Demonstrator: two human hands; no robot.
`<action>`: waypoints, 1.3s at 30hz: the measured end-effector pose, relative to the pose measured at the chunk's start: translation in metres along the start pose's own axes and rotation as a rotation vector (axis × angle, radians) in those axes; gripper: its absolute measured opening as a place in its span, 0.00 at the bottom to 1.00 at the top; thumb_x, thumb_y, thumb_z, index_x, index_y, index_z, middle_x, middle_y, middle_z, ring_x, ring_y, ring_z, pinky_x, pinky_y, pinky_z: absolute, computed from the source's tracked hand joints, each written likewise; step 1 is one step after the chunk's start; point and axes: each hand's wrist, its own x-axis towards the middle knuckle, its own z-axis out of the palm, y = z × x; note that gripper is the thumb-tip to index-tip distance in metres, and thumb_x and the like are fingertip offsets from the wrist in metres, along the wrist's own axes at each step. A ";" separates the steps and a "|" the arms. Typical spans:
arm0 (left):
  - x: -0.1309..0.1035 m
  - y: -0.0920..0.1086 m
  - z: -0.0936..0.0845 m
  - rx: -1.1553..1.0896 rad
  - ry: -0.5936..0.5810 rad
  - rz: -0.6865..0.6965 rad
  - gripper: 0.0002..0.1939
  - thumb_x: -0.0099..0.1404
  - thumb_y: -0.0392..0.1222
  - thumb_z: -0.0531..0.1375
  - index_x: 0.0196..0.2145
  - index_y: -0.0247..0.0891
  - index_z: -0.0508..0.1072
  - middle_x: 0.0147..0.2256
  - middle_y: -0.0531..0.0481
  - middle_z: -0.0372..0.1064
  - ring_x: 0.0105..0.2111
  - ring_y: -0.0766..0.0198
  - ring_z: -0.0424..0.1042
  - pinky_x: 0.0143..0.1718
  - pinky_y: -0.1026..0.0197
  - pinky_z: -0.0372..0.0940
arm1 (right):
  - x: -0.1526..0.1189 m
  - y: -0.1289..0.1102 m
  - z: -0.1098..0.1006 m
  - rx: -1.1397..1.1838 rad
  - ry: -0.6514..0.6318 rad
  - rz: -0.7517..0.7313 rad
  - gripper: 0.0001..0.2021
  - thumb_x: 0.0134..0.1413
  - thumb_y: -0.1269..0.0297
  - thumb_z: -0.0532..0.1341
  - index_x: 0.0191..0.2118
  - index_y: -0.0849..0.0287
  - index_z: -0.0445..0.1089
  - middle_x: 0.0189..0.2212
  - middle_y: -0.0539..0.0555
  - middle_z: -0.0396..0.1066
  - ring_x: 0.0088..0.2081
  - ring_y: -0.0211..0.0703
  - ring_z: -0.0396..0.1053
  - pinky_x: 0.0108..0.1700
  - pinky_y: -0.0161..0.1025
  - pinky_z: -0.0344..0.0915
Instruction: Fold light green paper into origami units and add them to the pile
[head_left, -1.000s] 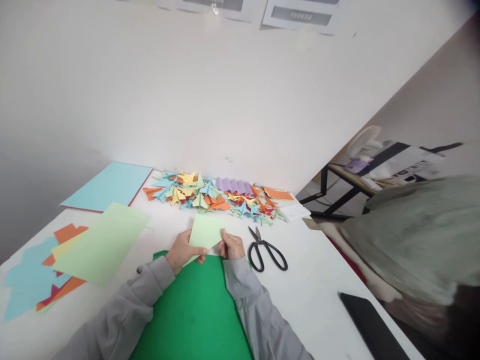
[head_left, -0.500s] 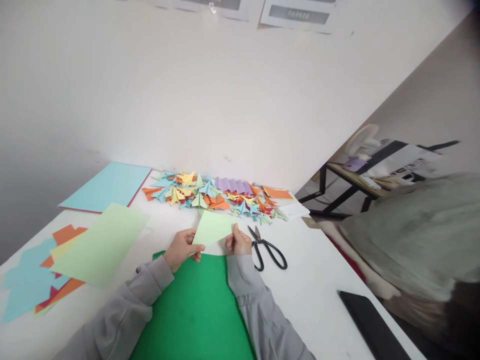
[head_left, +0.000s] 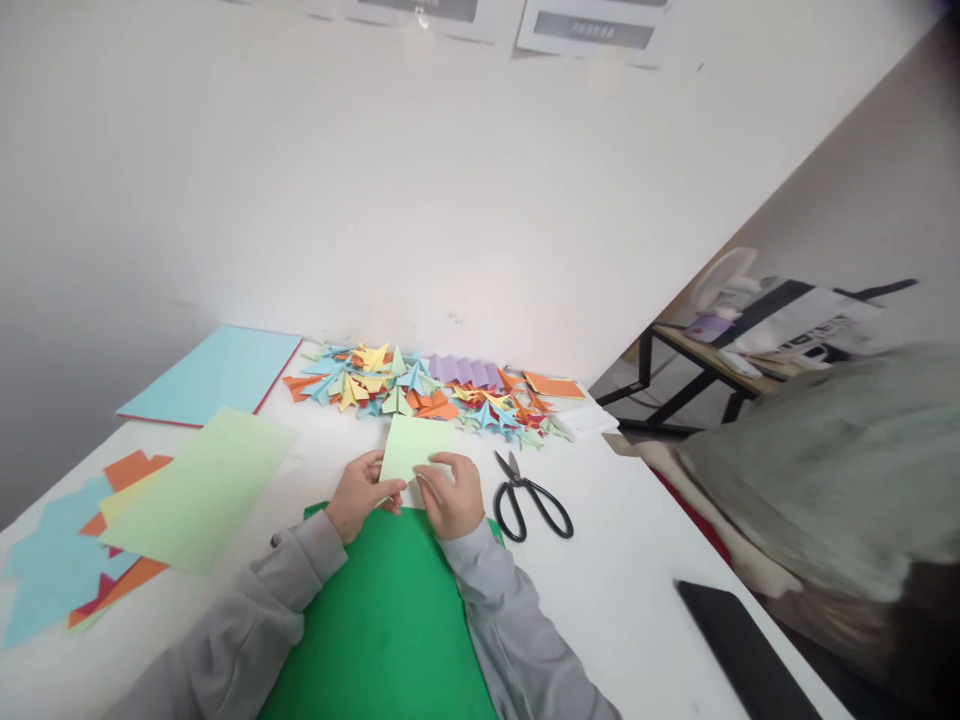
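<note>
A small light green sheet of paper (head_left: 414, 445) is held up in front of me, over the far end of a green mat (head_left: 382, 620). My left hand (head_left: 361, 496) pinches its lower left corner, thumb in front and fingers behind. At the lower right side, my right hand (head_left: 454, 496) has its fingers closed on the sheet, partly covering it. Black-handled scissors (head_left: 517, 484) lie spread on the table, just right of my right hand. Behind the sheet is a heap of small folded paper planes (head_left: 414, 376) in several colours.
To the left lie a larger light green sheet (head_left: 199, 490), loose coloured paper scraps (head_left: 56, 560) and a blue sheet stack (head_left: 214, 375). A white flat object (head_left: 585, 421) and a black flat object (head_left: 739, 645) sit at right. Beyond the table edge is a person's sleeve (head_left: 832, 460).
My right hand has moved left, from the sheet's right corner inward along it. The sheet shows narrower and has shifted slightly left. My left hand keeps its hold.
</note>
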 end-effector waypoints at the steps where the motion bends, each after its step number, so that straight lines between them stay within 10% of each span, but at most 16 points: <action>1: 0.000 -0.001 0.000 0.016 -0.019 0.003 0.24 0.43 0.39 0.64 0.39 0.31 0.63 0.18 0.55 0.64 0.17 0.68 0.64 0.17 0.63 0.65 | 0.000 0.001 0.000 -0.032 0.009 -0.039 0.07 0.46 0.72 0.56 0.33 0.58 0.69 0.34 0.57 0.65 0.37 0.44 0.61 0.37 0.42 0.57; 6: 0.004 -0.007 -0.005 0.237 0.075 0.128 0.26 0.48 0.40 0.61 0.45 0.34 0.59 0.30 0.48 0.67 0.26 0.63 0.69 0.24 0.58 0.67 | 0.001 0.003 0.003 -0.141 0.041 -0.142 0.06 0.46 0.74 0.56 0.30 0.58 0.68 0.31 0.55 0.66 0.35 0.42 0.62 0.36 0.40 0.55; 10: 0.004 -0.008 -0.012 0.799 0.202 0.658 0.18 0.50 0.38 0.59 0.41 0.39 0.66 0.43 0.44 0.61 0.44 0.57 0.62 0.42 0.51 0.62 | 0.001 0.004 0.005 -0.213 0.039 -0.169 0.06 0.47 0.74 0.55 0.29 0.59 0.68 0.30 0.55 0.67 0.35 0.42 0.62 0.35 0.40 0.54; 14: 0.002 -0.007 -0.016 1.212 0.073 0.956 0.09 0.52 0.36 0.57 0.34 0.40 0.70 0.42 0.44 0.62 0.44 0.56 0.59 0.44 0.49 0.57 | 0.000 0.002 0.008 -0.224 0.023 -0.192 0.06 0.47 0.75 0.55 0.29 0.59 0.68 0.30 0.55 0.67 0.35 0.42 0.61 0.36 0.41 0.54; 28: 0.001 0.002 -0.015 1.405 0.029 1.085 0.08 0.56 0.31 0.53 0.26 0.39 0.70 0.38 0.51 0.68 0.41 0.60 0.61 0.47 0.50 0.53 | 0.000 0.001 0.006 -0.087 -0.080 -0.115 0.05 0.44 0.71 0.55 0.24 0.60 0.67 0.31 0.55 0.67 0.35 0.43 0.61 0.36 0.42 0.53; 39: 0.006 0.009 -0.040 1.359 0.180 1.115 0.08 0.54 0.30 0.54 0.25 0.41 0.70 0.38 0.53 0.70 0.41 0.61 0.63 0.46 0.49 0.53 | -0.006 0.041 -0.003 -0.241 0.109 0.123 0.05 0.40 0.75 0.56 0.20 0.59 0.64 0.25 0.53 0.67 0.30 0.41 0.61 0.33 0.40 0.55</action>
